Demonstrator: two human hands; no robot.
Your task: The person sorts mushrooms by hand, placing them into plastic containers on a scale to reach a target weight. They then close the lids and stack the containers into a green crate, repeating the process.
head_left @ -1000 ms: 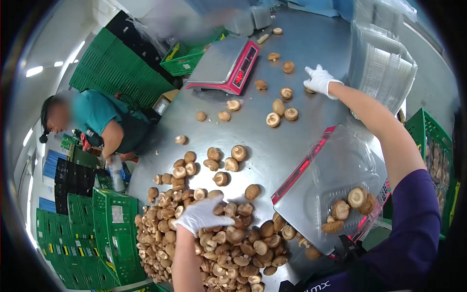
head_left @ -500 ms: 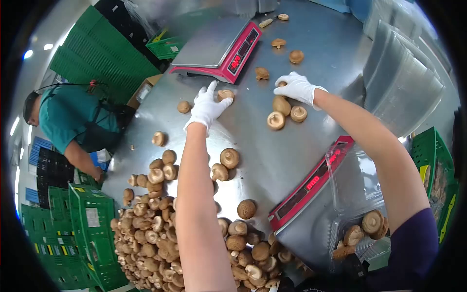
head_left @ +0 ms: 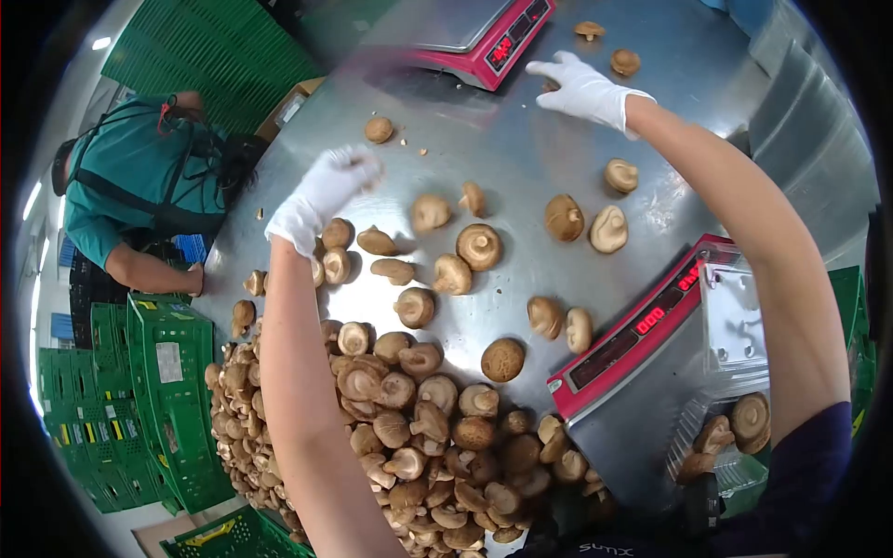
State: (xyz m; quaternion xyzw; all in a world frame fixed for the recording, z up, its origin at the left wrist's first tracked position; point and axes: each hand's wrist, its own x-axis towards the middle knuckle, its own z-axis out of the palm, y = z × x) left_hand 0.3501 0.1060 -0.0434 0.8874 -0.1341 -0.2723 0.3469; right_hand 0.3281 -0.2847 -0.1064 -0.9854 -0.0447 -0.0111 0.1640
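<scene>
Both my hands wear white gloves over a steel table (head_left: 521,158) strewn with brown mushrooms. My left hand (head_left: 326,191) is blurred in motion, above loose mushrooms (head_left: 339,232) near the table's left side; whether it holds one I cannot tell. My right hand (head_left: 584,88) reaches far across, fingers spread flat on the steel beside the far red scale (head_left: 484,37), with one mushroom (head_left: 624,62) just right of it. A big heap of mushrooms (head_left: 419,437) lies close to me. A near red scale (head_left: 642,372) carries a clear tray (head_left: 735,409) with a few mushrooms.
A person in a teal shirt (head_left: 130,186) bends at the table's left side. Green crates (head_left: 167,400) stand stacked at lower left and more at upper left. Stacks of clear trays (head_left: 809,149) rise at the right.
My left hand swept back from the far scale toward the left, dragging mushrooms nearer. My right hand pushed farther out toward the far scale. The view tilted down.
</scene>
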